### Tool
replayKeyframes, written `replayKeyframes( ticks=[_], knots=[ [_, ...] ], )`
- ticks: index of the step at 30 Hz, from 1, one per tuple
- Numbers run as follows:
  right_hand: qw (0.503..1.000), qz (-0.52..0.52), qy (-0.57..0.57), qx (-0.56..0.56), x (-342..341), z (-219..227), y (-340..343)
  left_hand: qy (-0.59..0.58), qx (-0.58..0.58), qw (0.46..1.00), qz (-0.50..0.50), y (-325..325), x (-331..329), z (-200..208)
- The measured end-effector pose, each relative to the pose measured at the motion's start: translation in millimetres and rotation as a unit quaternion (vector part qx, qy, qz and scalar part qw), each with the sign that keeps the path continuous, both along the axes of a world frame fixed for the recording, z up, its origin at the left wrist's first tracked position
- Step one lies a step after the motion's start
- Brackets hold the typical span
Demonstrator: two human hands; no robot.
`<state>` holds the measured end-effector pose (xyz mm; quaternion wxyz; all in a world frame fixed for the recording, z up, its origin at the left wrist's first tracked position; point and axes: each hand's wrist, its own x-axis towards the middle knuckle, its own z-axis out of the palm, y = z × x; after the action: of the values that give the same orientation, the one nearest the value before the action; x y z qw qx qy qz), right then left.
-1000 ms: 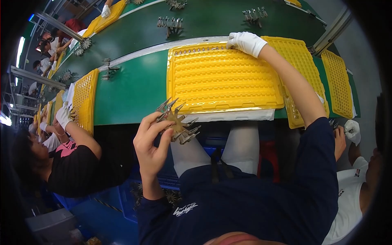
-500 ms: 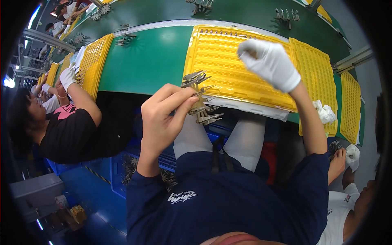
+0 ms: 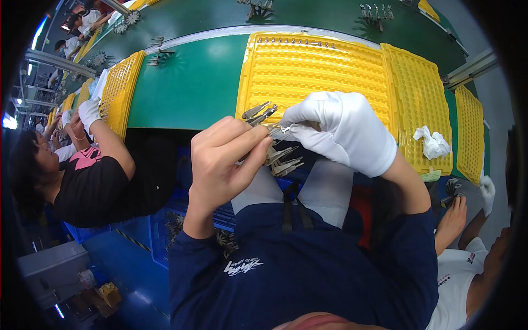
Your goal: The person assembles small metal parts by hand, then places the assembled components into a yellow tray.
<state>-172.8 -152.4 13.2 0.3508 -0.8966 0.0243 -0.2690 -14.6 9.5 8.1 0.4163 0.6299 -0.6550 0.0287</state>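
Observation:
My bare left hand (image 3: 223, 159) is closed on a metal clip rack (image 3: 283, 165), a cluster of grey prongs fanning out from a middle stem. My right hand (image 3: 349, 129), in a white glove, meets it at one prong, thumb and fingers pinched together at the prong's tip. Whatever lies between the gloved fingertips is too small and hidden to name. Just beyond both hands lies a yellow moulded tray (image 3: 319, 71) with rows of slots. Small shiny metal parts (image 3: 294, 42) stand in part of its far row.
A second yellow tray (image 3: 415, 104) adjoins on the right, with crumpled white cloth (image 3: 432, 143) on it. More clip racks (image 3: 256, 8) stand on the dark green far surface (image 3: 319, 16). Blue crates (image 3: 159, 236) sit below left. Co-workers (image 3: 93, 170) sit close on both sides.
My gloved right hand has come down and left from over the yellow tray to the clip rack. My left hand still holds the rack in nearly the same place.

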Motion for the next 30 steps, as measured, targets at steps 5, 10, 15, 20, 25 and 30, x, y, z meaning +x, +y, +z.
replayKeyframes(
  ticks=[5,10,15,20,25,30],
  knots=[
    [0.999,0.032,0.022,-0.028,-0.5,6.3,-1.6,-0.028,0.015,0.999,-0.028,-1.0,-2.1,2.8],
    [0.995,-0.002,0.012,-0.102,1.9,3.8,11.0,-0.038,0.005,0.999,-0.03,-2.7,-4.1,1.4],
    [1.0,0.009,-0.023,0.015,11.4,-4.4,5.6,-0.066,-0.026,0.997,0.026,-1.8,1.3,-8.6],
    [0.99,-0.139,-0.009,0.012,7.9,-11.4,-50.1,-0.001,-0.023,0.995,0.1,17.2,9.2,-7.1],
    [0.941,-0.245,0.162,-0.171,10.9,-76.9,-172.0,0.219,-0.022,0.969,0.117,29.9,19.6,-17.5],
    [0.934,-0.164,0.217,-0.231,25.0,-101.4,-212.0,0.312,-0.005,0.948,0.055,48.1,30.2,-22.9]
  ],
)
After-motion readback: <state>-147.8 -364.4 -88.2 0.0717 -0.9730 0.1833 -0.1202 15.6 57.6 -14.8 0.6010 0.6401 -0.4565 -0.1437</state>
